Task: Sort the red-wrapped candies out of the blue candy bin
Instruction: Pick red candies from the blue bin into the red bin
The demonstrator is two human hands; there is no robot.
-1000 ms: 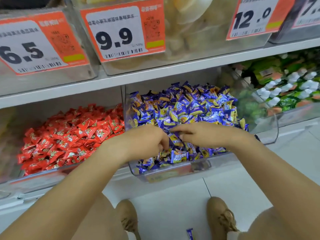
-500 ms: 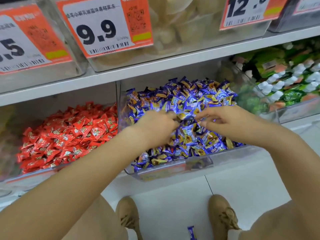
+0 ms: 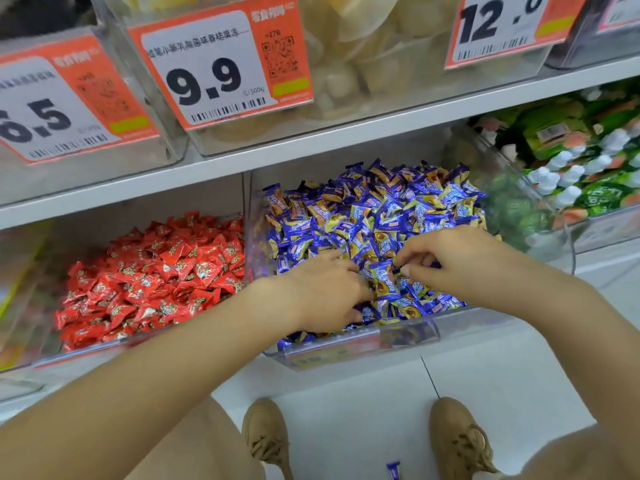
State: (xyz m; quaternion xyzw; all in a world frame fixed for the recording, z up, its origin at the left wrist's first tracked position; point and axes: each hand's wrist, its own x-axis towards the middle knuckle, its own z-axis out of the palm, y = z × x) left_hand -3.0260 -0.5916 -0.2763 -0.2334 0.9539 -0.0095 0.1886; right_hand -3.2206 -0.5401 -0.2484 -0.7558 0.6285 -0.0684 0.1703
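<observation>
At the bottom of the frame, our shoes [image 3: 266, 434] are standing on white floor, a stray blue candy [image 3: 394, 470] lying between them. We are searching the blue bin [image 3: 349, 348] at centre, no red candy showing in it from here. Our left hand [image 3: 322, 289] is digging into the blue candies [image 3: 374, 209], fingers buried, so we cannot tell its grip. Our right hand [image 3: 446, 261] is curling narrow, seemingly pinching a blue wrapper. Next, we judge, we are needing to part the pile and uncover a red one. At left, touching the blue bin, a clear bin is holding red candies [image 3: 156, 271]. At right, another is holding green packets [image 3: 568, 168]. Farther up, pale sweets are sitting behind price tags [image 3: 221, 67].
</observation>
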